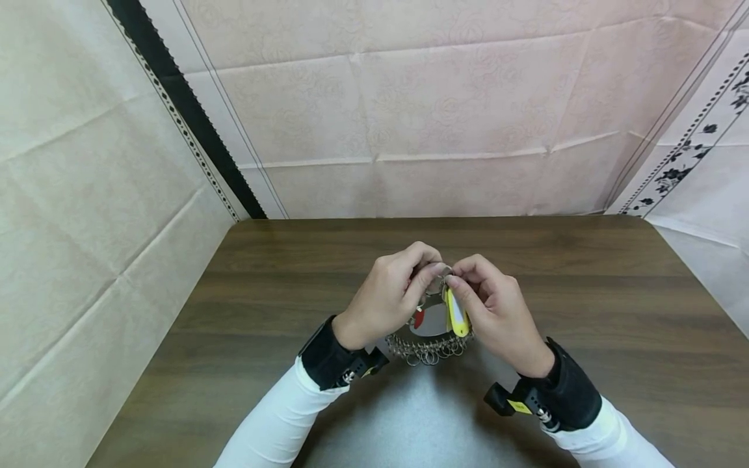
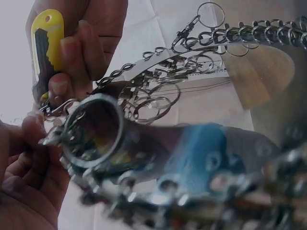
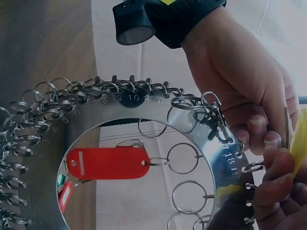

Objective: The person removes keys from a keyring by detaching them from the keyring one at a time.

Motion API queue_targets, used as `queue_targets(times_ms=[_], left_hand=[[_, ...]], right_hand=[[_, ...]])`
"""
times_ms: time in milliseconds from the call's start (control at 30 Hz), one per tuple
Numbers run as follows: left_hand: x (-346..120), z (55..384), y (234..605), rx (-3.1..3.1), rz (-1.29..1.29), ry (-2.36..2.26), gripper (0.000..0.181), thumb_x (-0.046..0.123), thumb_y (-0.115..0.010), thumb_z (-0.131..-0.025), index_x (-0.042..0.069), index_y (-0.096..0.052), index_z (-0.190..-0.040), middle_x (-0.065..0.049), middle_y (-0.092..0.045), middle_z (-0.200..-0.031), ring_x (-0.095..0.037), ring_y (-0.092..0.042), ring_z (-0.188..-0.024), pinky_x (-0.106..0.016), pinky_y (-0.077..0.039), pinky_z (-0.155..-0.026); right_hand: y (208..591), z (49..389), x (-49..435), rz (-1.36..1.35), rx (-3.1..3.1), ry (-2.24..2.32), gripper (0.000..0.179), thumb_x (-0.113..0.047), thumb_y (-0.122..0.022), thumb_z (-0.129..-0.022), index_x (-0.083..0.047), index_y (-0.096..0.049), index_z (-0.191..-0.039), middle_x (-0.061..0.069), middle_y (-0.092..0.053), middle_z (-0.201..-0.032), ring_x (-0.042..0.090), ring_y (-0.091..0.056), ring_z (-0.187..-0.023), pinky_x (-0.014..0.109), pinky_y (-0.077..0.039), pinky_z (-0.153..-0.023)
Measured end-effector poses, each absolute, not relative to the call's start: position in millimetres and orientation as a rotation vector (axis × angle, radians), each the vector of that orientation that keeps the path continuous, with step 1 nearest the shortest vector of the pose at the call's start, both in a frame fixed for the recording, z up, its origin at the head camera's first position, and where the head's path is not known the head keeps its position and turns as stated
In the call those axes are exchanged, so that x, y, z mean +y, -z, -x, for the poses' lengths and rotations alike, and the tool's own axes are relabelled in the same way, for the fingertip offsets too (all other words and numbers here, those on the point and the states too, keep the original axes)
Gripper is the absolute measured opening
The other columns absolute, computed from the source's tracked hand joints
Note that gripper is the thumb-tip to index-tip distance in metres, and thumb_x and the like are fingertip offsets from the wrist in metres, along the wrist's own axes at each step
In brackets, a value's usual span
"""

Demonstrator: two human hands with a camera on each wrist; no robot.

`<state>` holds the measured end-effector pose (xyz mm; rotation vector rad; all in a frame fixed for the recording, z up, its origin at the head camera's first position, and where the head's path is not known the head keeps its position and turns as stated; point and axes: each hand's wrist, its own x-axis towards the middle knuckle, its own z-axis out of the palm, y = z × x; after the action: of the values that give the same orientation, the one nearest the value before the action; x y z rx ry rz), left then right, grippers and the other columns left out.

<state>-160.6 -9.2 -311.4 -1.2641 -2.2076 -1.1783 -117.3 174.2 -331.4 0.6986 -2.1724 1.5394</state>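
A round metal key holder (image 3: 36, 191) with an open middle, numbered holes and many small rings and clips along its rim hangs between both hands. My left hand (image 1: 392, 296) pinches a small metal ring at its far edge, thumb against forefinger. Close beside it, my right hand (image 1: 497, 315) pinches the ringed end of a yellow key tag (image 1: 458, 318). A dark key (image 2: 44, 60) lies along that tag in the left wrist view. A red key tag (image 3: 108, 163) dangles inside the opening, hung from a split ring (image 3: 183, 158). The fingers partly hide the clip between the hands.
Below the hands is a brown wooden table (image 1: 246, 338), its far edge meeting a pale patterned cloth (image 1: 456, 117). More cloth hangs at the left and right sides. Both wrists wear black bands with small cameras, the right one (image 1: 503, 398) low over the table.
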Motion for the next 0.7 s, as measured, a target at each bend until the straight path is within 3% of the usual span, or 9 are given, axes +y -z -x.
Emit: queue_targets(times_ms=[433, 700], left_hand=[[-12.6, 160.3, 308.2, -2.266, 1.366, 0.982, 0.005, 0.008, -0.057, -0.104, 0.005, -0.060, -0.104, -0.002, -0.062, -0.085, -0.006, -0.055, -0.075, -0.012, -0.046, -0.067], [-10.5, 158.3, 309.3, -2.248, 1.319, 0.952, 0.004, 0.009, -0.056, -0.104, 0.005, -0.058, -0.102, -0.001, -0.058, -0.082, -0.007, -0.053, -0.072, -0.013, -0.043, -0.065]], right_hand=[[325.8, 115.1, 182.8, -0.743, -2.269, -1.448, 0.006, 0.002, -0.054, -0.102, 0.000, -0.060, -0.103, 0.000, -0.058, -0.081, 0.009, -0.049, -0.063, 0.023, -0.043, -0.056], [327.0, 115.0, 180.5, -0.719, -2.263, -1.466, 0.006, 0.003, -0.056, -0.101, -0.001, -0.060, -0.104, 0.001, -0.058, -0.080, 0.009, -0.048, -0.058, 0.023, -0.043, -0.051]])
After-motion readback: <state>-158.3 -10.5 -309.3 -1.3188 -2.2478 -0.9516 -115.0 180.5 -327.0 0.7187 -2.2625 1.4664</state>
